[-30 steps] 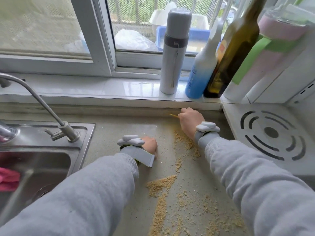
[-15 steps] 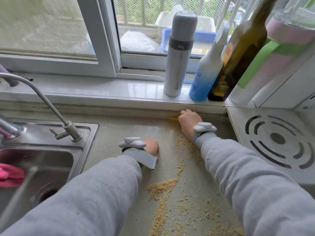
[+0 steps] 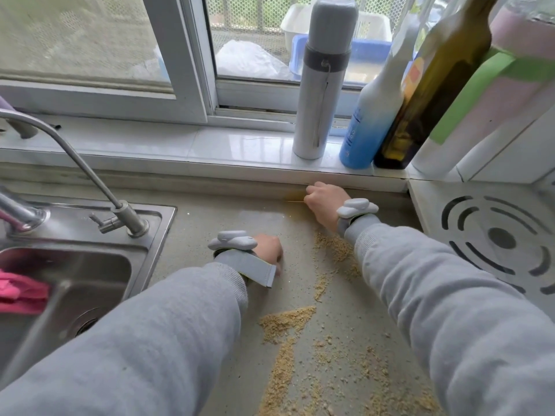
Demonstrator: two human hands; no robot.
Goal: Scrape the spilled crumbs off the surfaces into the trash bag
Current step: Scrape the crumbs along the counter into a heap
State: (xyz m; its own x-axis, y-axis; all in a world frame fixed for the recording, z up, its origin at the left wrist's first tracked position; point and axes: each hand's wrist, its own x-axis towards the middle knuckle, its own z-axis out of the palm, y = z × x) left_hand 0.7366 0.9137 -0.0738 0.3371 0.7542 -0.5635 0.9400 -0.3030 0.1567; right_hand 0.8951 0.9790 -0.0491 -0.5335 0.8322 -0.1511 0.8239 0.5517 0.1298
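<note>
My right hand [image 3: 326, 202] is curled into a fist at the back of the countertop [image 3: 228, 214], right under the lip of the windowsill [image 3: 234, 148], and it pinches a thin yellow scraper [image 3: 295, 201] whose edge pokes out to the left of my knuckles; most of the tool is hidden inside my grip, so I cannot make out its shape. The crumbs [image 3: 285, 322] lie nearer to me than that hand: one trail runs from just beside my right wrist down along the sleeve, a denser patch sits in the middle of the counter, and looser scatter spreads toward the bottom edge, where it is cut off. My left hand [image 3: 268, 250] rests on the counter to the left of the crumbs, fingers bent under, but the wrist device and strap cover so much that I cannot tell whether it holds anything. The sink [image 3: 99, 280] on my left holds a pink cloth [image 3: 21, 291], partly cut off by the frame. On the sill stand a grey flask [image 3: 322, 82], a blue spray bottle [image 3: 371, 124] and a dark glass bottle [image 3: 426, 85] with some liquid near its base; their tops are cropped.
</note>
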